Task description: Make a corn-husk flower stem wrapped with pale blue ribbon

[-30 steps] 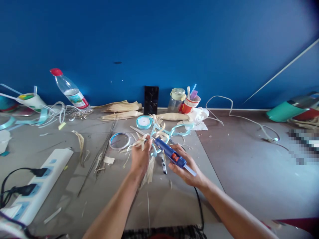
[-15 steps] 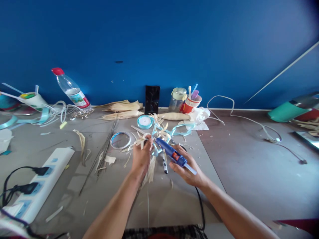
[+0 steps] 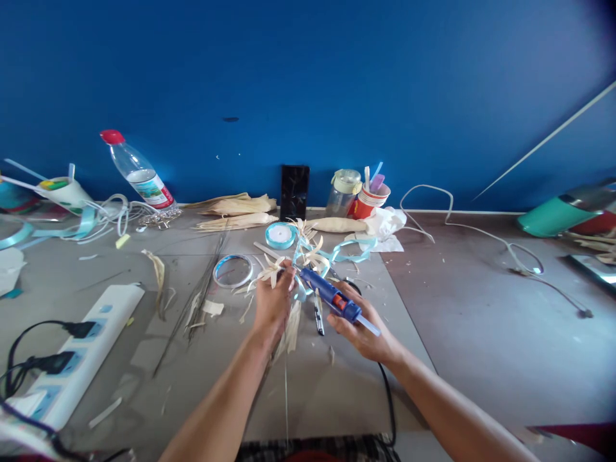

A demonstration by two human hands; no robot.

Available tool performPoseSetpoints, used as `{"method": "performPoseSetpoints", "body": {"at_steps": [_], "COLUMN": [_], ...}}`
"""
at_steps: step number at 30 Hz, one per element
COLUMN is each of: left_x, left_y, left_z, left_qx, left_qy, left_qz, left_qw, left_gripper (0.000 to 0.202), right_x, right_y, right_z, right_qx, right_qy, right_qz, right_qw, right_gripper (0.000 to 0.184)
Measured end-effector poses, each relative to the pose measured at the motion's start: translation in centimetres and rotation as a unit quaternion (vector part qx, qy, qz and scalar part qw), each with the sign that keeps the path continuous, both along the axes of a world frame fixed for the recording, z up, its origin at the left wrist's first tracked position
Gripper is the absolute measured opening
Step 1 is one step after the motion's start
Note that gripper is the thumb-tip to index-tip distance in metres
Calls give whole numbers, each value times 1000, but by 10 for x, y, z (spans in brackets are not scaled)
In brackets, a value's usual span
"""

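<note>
My right hand (image 3: 363,324) is closed around a blue hot glue gun (image 3: 332,295), with a clear glue stick jutting from its rear end. The gun's nozzle points up and left, close to the fingertips of my left hand (image 3: 275,298). Those left fingers are pinched on a flower of pale dried husk (image 3: 273,273); its stem is mostly hidden by the hand. Around the nozzle lie more husk petals (image 3: 315,256) and a curled light-blue ribbon (image 3: 349,247). A utility knife (image 3: 318,314) rests on the table below the gun.
A ribbon spool (image 3: 280,235) and a tape roll (image 3: 232,271) lie beyond my left hand. Thin dark stems (image 3: 206,276) are left of them. A power strip (image 3: 91,353) stands at left. Along the blue wall are a tilted bottle (image 3: 144,179), a phone (image 3: 294,192), a jar (image 3: 344,192) and paper cups (image 3: 370,202).
Both hands, the glue gun and the flower stay in nearly the same place. Only a very slight shift of the view shows.
</note>
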State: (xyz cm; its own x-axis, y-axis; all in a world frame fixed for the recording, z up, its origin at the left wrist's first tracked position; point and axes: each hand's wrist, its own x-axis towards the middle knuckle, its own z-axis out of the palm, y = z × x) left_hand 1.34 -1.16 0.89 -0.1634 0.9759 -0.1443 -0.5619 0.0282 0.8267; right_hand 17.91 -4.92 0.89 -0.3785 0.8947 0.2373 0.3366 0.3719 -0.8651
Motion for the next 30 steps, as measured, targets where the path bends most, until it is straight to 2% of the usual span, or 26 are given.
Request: {"method": "performPoseSetpoints", "body": {"at_steps": [6,13,17,23,30], "left_x": [0,0,0,0,1], "left_y": [-1,0,-2,-1,0], "left_z": [3,3,5,4,4], "left_qx": [14,5,11,4,16], "left_qy": [13,25,33,21,17], "left_qz": [-11,8,-6,1,5], "left_qw": [1000,1000,999,1000,1000], "left_gripper": [15,20,19,20,17], "right_x": [-1,0,1,1,2], "right_y": [0,-1,0,0,1], "right_z": [6,3,4,5,6], "right_qx": [-1,3,-1,8,6], "right_qy": [6,3,10,-5,-5], "right_qz": [-13,-9,-26,-1,-28], "right_qw": [1000,1000,1000,1000,1000], "right_gripper": [14,13,14,13,15]}}
